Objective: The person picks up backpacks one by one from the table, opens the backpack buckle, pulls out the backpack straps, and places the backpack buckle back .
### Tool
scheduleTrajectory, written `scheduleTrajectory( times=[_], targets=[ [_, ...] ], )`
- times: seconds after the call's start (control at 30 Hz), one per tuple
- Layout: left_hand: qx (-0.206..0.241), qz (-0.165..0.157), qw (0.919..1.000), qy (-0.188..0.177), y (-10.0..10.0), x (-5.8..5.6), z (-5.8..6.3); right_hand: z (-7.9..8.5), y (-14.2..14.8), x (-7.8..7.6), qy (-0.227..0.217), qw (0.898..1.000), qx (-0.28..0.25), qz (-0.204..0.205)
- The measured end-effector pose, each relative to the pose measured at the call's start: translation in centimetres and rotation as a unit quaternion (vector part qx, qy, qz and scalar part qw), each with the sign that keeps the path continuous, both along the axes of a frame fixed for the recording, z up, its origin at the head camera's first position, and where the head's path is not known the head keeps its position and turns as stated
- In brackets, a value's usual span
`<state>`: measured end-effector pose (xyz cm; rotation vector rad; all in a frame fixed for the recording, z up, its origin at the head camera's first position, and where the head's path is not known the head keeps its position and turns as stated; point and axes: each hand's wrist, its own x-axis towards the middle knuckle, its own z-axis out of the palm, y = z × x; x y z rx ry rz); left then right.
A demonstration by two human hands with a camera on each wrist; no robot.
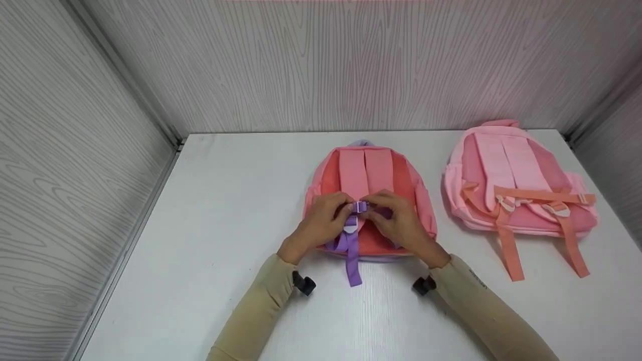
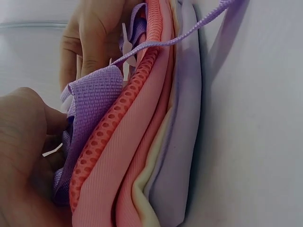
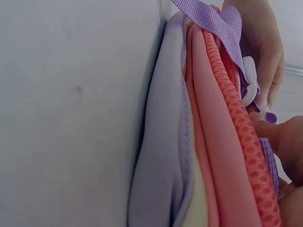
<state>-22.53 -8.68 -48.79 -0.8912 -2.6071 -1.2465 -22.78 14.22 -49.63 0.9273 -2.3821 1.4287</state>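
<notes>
A coral-pink backpack (image 1: pixel 328 173) lies back side up on the white table, with its padded shoulder straps showing. Over its middle, my left hand (image 1: pixel 321 218) and right hand (image 1: pixel 398 220) meet at a small purple strap with a buckle (image 1: pixel 359 207). Each hand pinches one side of it between thumb and fingers. Below, a purple strap (image 1: pixel 353 260) hangs past the bag's bottom edge from a white slider (image 1: pixel 350 228). The left wrist view shows purple webbing (image 2: pixel 94 94) beside my left fingers; in the right wrist view, my right fingers (image 3: pixel 286 142) partly hide the buckle.
To the right lies a light-pink backpack (image 1: pixel 516 160), also back side up, with orange straps (image 1: pixel 509 250) trailing toward the front. White table surface (image 1: pixel 210 210) extends on the left. Wood-grain panels (image 1: pixel 321 65) wall in the back and sides.
</notes>
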Motion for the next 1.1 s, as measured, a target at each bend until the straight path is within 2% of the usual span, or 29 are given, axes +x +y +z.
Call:
scheduleTrajectory(
  times=[0.2,0.4,0.73,1.1],
  targets=[
    [-0.012,0.006,0.9999,0.005,0.10,0.06,0.05,0.04,0.05,0.00,-0.007,1.000,0.011,0.000],
    [-0.039,0.022,0.9989,-0.015,-0.65,0.02,0.36,0.04,0.06,0.02,-0.023,1.000,0.004,-0.002],
    [-0.020,0.031,0.9984,-0.042,-0.44,-0.15,0.14,-0.07,0.11,0.03,-0.018,1.000,0.024,-0.005],
    [-0.007,0.045,0.9983,-0.037,0.07,-0.04,0.10,-0.12,0.11,-0.08,-0.015,1.000,0.014,0.011]
  ],
)
